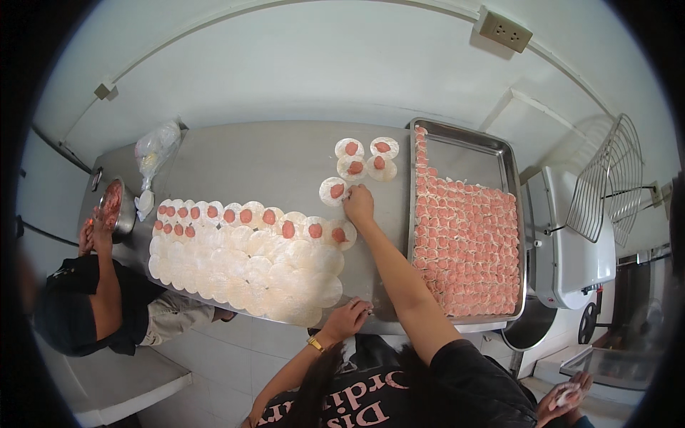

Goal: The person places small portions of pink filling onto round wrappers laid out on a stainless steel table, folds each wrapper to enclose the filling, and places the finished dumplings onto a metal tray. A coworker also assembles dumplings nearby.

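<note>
My right hand (359, 204) reaches across the steel table, fingertips together at the edge of a round dumpling wrapper (328, 183) with a dab of pink meat filling (337, 190). Beyond it lie several more filled wrappers (355, 167), partly overlapping. Near the table's front edge, my left hand (346, 319) has its fingers curled; whatever is at its fingertips is too small to make out. To its left spreads a sheet of overlapping wrappers (250, 260), with meat dabs along the far rows and bare ones nearer me. At right, a metal tray (412, 214) holds rows of formed dumplings (464, 242).
At far left, another person's hands (102, 227) work at a metal bowl (125, 217) of meat. A plastic bag (157, 150) lies at the back left. Right of the tray stand a white appliance (571, 250) and a wire rack (606, 185). Someone's hands (566, 396) show at lower right.
</note>
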### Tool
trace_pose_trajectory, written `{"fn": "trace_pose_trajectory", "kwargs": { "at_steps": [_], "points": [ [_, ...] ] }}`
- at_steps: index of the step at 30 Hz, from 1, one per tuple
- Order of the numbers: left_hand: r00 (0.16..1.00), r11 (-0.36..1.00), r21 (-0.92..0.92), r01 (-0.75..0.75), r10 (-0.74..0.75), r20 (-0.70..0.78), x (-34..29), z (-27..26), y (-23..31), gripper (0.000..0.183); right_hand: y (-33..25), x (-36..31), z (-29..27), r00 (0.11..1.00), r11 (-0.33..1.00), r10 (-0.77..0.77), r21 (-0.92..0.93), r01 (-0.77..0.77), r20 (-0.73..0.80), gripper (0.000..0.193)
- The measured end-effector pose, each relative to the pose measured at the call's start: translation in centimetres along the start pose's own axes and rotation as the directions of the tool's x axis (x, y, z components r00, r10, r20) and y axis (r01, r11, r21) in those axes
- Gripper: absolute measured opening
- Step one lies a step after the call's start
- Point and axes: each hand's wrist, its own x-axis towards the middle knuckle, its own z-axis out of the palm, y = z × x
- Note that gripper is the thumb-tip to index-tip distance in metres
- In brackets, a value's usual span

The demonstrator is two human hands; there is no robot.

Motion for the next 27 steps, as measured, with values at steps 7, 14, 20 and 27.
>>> {"fn": "trace_pose_trajectory", "kwargs": {
  "at_steps": [7,14,20,27],
  "points": [
    [0.978,0.940,-0.282,0.191,-0.205,-0.021,-1.4,-4.3,0.0,0.016,3.2,-0.9,-0.1,0.903,0.591,0.386,0.700,-0.401,0.191,0.017],
    [0.894,0.538,-0.800,0.265,-0.448,-0.006,2.7,-4.1,-0.8,0.029,2.5,-9.6,-7.8,0.921,-0.046,0.267,0.958,-0.283,0.284,0.011],
    [0.848,0.309,-0.893,0.326,-0.513,0.132,4.5,-3.5,-1.9,0.029,-1.0,-20.8,-10.6,0.842,-0.003,0.353,0.900,-0.435,0.408,0.030],
    [0.957,0.896,-0.346,0.279,-0.291,0.019,1.5,-1.2,-3.2,0.022,0.0,-28.6,-9.0,0.745,0.296,0.606,0.789,-0.538,0.281,0.023]
  ]
}}
